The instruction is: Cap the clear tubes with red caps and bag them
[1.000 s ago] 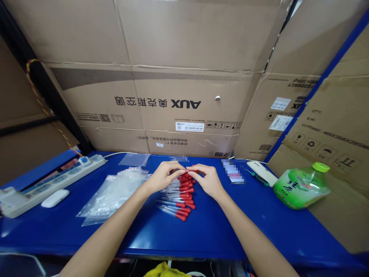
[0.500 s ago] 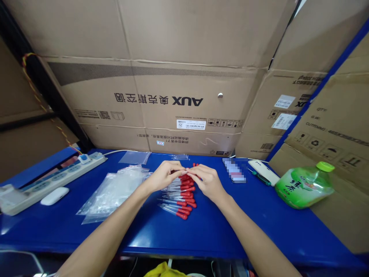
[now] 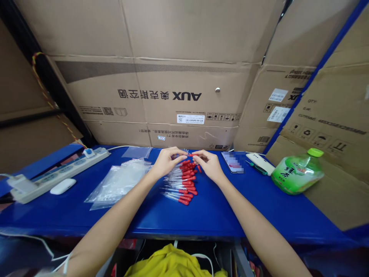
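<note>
My left hand (image 3: 168, 161) and my right hand (image 3: 209, 164) meet fingertip to fingertip above the back of the table. A dropper with a red rubber bulb (image 3: 190, 155) is pinched between them; my left fingers hide its glass tube. My right thumb and fingers close on the bulb end. Just below the hands lies a row of several glass droppers (image 3: 183, 191) with red bulbs pointing right. One loose red bulb (image 3: 199, 168) rests by my right hand. Behind my fingers, a few thin glass tubes (image 3: 184, 151) are mostly hidden.
Clear plastic bags (image 3: 118, 184) lie left of the droppers, a flat one (image 3: 137, 152) behind them. Farther left are a white case (image 3: 62, 186) and a power strip (image 3: 63, 173). To the right are a phone (image 3: 233, 162), a green-handled tool (image 3: 258, 167) and a green bottle (image 3: 296, 173). Cardboard (image 3: 161, 77) walls the back.
Both hands have moved a little toward the back of the table, still together. The red bulb between the fingertips now shows more clearly. My view has shifted slightly.
</note>
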`<state>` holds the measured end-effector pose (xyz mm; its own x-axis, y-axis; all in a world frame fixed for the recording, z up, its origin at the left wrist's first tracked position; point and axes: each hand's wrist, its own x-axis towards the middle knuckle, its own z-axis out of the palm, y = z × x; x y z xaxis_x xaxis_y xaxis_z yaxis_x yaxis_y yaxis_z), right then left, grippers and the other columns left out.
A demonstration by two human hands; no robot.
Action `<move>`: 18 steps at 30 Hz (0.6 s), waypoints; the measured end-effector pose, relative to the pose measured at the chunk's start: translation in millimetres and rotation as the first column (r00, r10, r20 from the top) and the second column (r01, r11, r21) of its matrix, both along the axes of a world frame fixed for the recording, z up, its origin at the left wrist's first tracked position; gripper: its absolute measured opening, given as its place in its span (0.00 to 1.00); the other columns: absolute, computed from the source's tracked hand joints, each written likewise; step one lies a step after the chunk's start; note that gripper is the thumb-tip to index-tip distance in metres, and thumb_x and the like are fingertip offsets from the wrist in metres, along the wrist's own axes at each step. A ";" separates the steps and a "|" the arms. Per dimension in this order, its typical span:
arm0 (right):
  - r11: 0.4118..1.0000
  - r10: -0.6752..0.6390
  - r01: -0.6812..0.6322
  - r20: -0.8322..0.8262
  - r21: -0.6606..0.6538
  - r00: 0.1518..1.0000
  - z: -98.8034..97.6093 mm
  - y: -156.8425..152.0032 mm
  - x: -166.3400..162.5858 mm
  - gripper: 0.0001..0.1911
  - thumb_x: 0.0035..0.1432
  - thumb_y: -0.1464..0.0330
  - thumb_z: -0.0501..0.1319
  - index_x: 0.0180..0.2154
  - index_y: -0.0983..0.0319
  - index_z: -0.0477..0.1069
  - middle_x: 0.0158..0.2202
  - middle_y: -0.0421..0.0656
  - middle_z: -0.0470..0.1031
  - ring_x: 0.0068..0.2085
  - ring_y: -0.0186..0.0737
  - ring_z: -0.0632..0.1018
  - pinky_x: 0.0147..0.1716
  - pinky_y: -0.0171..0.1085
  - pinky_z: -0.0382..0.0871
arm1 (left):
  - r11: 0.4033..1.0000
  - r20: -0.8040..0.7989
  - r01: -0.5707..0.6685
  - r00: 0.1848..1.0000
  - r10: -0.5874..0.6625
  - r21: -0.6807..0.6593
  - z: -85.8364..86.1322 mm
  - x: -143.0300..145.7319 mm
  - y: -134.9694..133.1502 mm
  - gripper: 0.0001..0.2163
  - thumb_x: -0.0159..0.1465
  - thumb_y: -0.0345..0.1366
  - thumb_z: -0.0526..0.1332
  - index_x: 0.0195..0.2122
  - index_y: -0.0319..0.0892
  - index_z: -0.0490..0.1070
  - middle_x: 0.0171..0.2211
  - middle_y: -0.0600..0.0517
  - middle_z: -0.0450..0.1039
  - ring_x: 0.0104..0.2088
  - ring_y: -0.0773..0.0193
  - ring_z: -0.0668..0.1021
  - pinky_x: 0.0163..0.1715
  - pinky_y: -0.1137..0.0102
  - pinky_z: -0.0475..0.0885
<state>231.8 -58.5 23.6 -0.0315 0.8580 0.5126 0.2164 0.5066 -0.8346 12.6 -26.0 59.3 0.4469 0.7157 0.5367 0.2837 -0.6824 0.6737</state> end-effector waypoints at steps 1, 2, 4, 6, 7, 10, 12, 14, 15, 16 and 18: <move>1.000 0.010 -0.010 -0.044 -0.012 0.999 0.0 0.8 0.2 0.15 0.60 0.56 0.68 0.41 0.60 0.81 0.31 0.43 0.83 0.32 0.41 0.82 0.36 0.39 0.78 | 0.998 0.068 0.000 0.998 0.004 -0.070 -1.2 0.9 0.2 0.13 0.66 0.45 0.66 0.42 0.42 0.84 0.34 0.48 0.80 0.33 0.64 0.76 0.34 0.71 0.65; 1.000 0.017 -0.018 -0.081 -0.017 0.997 0.6 1.1 0.3 0.16 0.59 0.56 0.68 0.41 0.61 0.81 0.31 0.43 0.83 0.32 0.41 0.82 0.36 0.39 0.78 | 0.989 0.139 0.011 0.990 0.010 -0.149 -2.3 1.7 0.5 0.15 0.66 0.47 0.66 0.42 0.41 0.83 0.32 0.49 0.78 0.30 0.65 0.73 0.31 0.71 0.63; 0.999 0.025 -0.027 -0.125 -0.019 0.992 2.7 0.7 -0.3 0.17 0.57 0.55 0.70 0.40 0.61 0.81 0.30 0.42 0.82 0.31 0.41 0.81 0.37 0.39 0.78 | 0.950 0.253 0.070 0.967 0.009 -0.304 -4.5 3.2 1.0 0.20 0.66 0.52 0.64 0.42 0.38 0.81 0.24 0.53 0.70 0.23 0.69 0.66 0.25 0.73 0.56; 0.999 0.029 -0.033 -0.144 -0.025 0.989 5.0 -0.5 -1.0 0.17 0.55 0.56 0.71 0.41 0.61 0.81 0.30 0.42 0.82 0.31 0.41 0.81 0.37 0.39 0.78 | 0.903 0.310 0.143 0.951 -0.013 -0.404 -5.9 4.2 1.0 0.23 0.65 0.56 0.63 0.40 0.37 0.78 0.20 0.58 0.59 0.20 0.72 0.58 0.23 0.73 0.50; 0.999 0.030 -0.036 -0.149 -0.032 0.988 6.0 -1.1 -1.3 0.17 0.54 0.56 0.71 0.41 0.61 0.81 0.30 0.42 0.82 0.31 0.41 0.81 0.37 0.40 0.78 | 0.887 0.323 0.172 0.946 -0.027 -0.429 -6.1 4.5 0.8 0.23 0.65 0.56 0.64 0.38 0.37 0.77 0.19 0.60 0.55 0.20 0.72 0.56 0.22 0.73 0.48; 0.998 0.024 -0.032 -0.143 -0.049 0.989 7.2 -2.3 -0.8 0.17 0.53 0.56 0.72 0.40 0.60 0.82 0.30 0.42 0.83 0.32 0.42 0.82 0.37 0.40 0.78 | 0.883 0.320 0.206 0.945 -0.068 -0.422 -5.4 3.8 -0.9 0.22 0.64 0.57 0.64 0.35 0.38 0.72 0.21 0.60 0.51 0.21 0.72 0.55 0.23 0.73 0.47; 0.998 0.021 -0.027 -0.127 -0.048 0.992 6.9 -2.6 0.4 0.16 0.52 0.57 0.73 0.38 0.60 0.82 0.29 0.43 0.83 0.32 0.42 0.82 0.38 0.41 0.78 | 0.894 0.277 0.201 0.956 -0.091 -0.401 -4.0 2.0 -2.2 0.22 0.65 0.56 0.63 0.34 0.39 0.70 0.22 0.60 0.52 0.22 0.72 0.55 0.24 0.73 0.48; 0.998 0.030 -0.035 -0.112 -0.045 0.993 6.3 -2.7 1.6 0.16 0.52 0.57 0.73 0.37 0.60 0.82 0.29 0.43 0.83 0.31 0.43 0.82 0.38 0.41 0.78 | 0.902 0.221 0.186 0.970 -0.104 -0.390 -2.6 -0.3 -3.1 0.21 0.66 0.55 0.63 0.34 0.39 0.69 0.22 0.59 0.52 0.23 0.71 0.55 0.24 0.73 0.48; 0.998 0.037 -0.042 -0.107 -0.046 0.994 6.0 -2.7 2.1 0.16 0.52 0.56 0.73 0.37 0.60 0.83 0.29 0.43 0.83 0.31 0.43 0.82 0.38 0.42 0.78 | 0.904 0.197 0.180 0.974 -0.109 -0.389 -2.1 -1.4 -3.4 0.21 0.66 0.55 0.63 0.34 0.39 0.69 0.22 0.59 0.52 0.24 0.71 0.55 0.25 0.72 0.48; 0.998 0.044 -0.049 -0.103 -0.050 0.994 5.7 -2.7 2.3 0.16 0.52 0.56 0.73 0.37 0.60 0.83 0.29 0.43 0.83 0.31 0.43 0.83 0.38 0.42 0.78 | 0.904 0.179 0.177 0.977 -0.114 -0.389 -1.8 -2.3 -3.6 0.21 0.66 0.55 0.62 0.34 0.39 0.69 0.23 0.59 0.52 0.24 0.71 0.55 0.25 0.72 0.49; 0.997 0.052 -0.058 -0.098 -0.059 0.994 5.3 -2.8 2.5 0.16 0.52 0.56 0.73 0.37 0.60 0.83 0.29 0.43 0.83 0.31 0.44 0.83 0.38 0.42 0.78 | 0.905 0.163 0.176 0.979 -0.121 -0.387 -1.6 -3.4 -3.9 0.21 0.67 0.55 0.62 0.33 0.39 0.68 0.23 0.59 0.52 0.24 0.70 0.55 0.25 0.72 0.49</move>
